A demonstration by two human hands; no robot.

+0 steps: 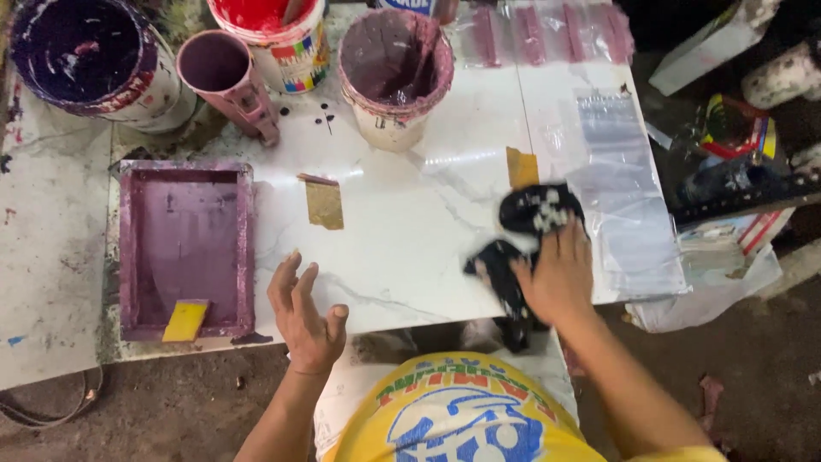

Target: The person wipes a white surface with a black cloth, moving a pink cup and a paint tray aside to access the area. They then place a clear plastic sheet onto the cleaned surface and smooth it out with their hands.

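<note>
Landmark: white marbled surface (402, 231).

1. Left hand (305, 315), at the near edge of the surface. Open, fingers loosely spread and lifted, nothing held.
2. Right hand (556, 275), near right part of the surface. Pressed flat, palm down, on a black rag (534, 214) with white marks; the rag is pinned under the palm rather than gripped, one end hanging over the near edge.
3. Wiping, judged the step in hand: best done with even pressure and overlapping strokes, the rag kept bunched and steered away from the tape (325, 204) and the plastic bag (624, 205) just to its right.
4. Purple-stained frame (186, 248) at left, a yellow scraper (185, 320) at its near edge.
5. Far edge: paint buckets, dull purple (395, 73) and red (274, 38).
</note>
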